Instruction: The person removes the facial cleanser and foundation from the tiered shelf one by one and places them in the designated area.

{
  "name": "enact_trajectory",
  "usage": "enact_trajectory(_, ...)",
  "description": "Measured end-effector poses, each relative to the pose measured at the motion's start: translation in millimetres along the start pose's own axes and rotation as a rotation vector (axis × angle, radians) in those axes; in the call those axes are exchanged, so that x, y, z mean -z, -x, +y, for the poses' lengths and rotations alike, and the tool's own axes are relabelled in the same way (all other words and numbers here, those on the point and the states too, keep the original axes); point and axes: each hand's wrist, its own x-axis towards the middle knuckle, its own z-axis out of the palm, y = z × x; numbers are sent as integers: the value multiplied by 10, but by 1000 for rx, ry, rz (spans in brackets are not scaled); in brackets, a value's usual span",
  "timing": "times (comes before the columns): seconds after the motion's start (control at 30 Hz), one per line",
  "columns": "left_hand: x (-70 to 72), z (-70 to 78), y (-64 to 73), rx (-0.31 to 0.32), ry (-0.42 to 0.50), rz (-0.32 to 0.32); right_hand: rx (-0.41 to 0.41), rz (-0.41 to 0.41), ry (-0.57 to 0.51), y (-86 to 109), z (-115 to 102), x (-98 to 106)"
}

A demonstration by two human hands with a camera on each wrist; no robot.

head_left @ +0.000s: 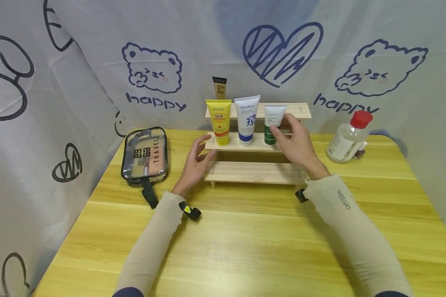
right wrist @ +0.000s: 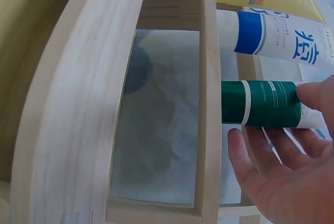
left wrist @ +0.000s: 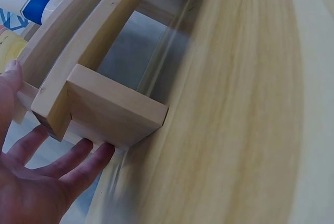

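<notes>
A green and white squeeze tube (head_left: 274, 123) stands cap down on the middle tier of a wooden stepped rack (head_left: 254, 173). My right hand (head_left: 297, 142) holds this tube between thumb and fingers; the right wrist view shows the thumb (right wrist: 313, 96) against its side. To its left on the same tier stand a white and blue tube (head_left: 247, 119) and a yellow tube (head_left: 220, 121). At the rack's left end is my left hand (head_left: 196, 163), its fingers (left wrist: 86, 169) spread and loosely bent beside the wood. Whether they press on it, I cannot tell.
On the top tier, a brown tube with a black cap (head_left: 220, 88) stands behind the yellow one. A clear travel pouch (head_left: 145, 154) lies to the left. A clear bottle with a red cap (head_left: 349, 138) stands at the right. Printed cloth (head_left: 215, 49) hangs behind the table.
</notes>
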Motion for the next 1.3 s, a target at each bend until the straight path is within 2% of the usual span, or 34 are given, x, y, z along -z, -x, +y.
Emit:
enact_trajectory(0.7, 4, 9, -1, 19, 7, -20, 4, -13, -26, 22, 23, 72)
enact_trajectory(1.03, 19, 1, -2, 27, 21, -22, 30, -23, -56, 252, 54, 269)
enact_trajectory(1.3, 14, 14, 3, 32, 37, -31, 17, -14, 32, 478, 162, 545)
